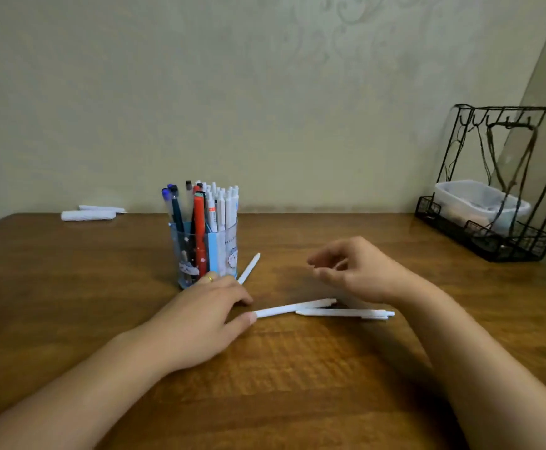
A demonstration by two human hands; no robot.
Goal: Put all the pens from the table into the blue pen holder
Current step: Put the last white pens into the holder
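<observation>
The blue pen holder (205,254) stands mid-table, packed with several white, blue and red pens. My left hand (200,316) lies on the table at the holder's base. Its fingers cover the lower end of a white pen (249,268) that sticks out toward the upper right. Its thumb touches the tip of a second white pen (292,308), which crosses a third white pen (346,313) on the table. My right hand (352,271) hovers just above and behind those two pens, fingers loosely curled, holding nothing.
Two white rolled items (88,215) lie at the back left by the wall. A black wire rack (489,241) holding a clear plastic box (479,199) stands at the back right. The wooden table (281,384) stretches toward me.
</observation>
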